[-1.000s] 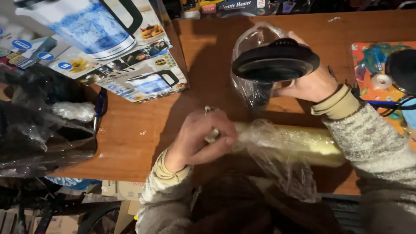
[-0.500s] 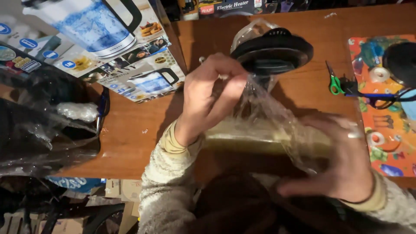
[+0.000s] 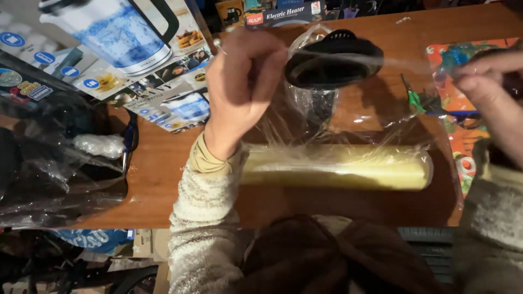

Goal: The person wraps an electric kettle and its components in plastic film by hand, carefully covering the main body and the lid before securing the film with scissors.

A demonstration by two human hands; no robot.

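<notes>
Two hands, left hand point(image 3: 245, 87) and right hand point(image 3: 487, 90), pinch clear crinkly film point(image 3: 376, 103) over yellow cylindrical roll point(image 3: 338, 167)

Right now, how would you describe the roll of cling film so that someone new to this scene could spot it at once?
Start at the brown wooden table and look along its near edge. The roll of cling film lies there on its side, a long pale yellow cylinder, just below the black-lidded appliance. A clear sheet runs up from it to the left hand and the right hand; nothing else there is a long roll.
</notes>
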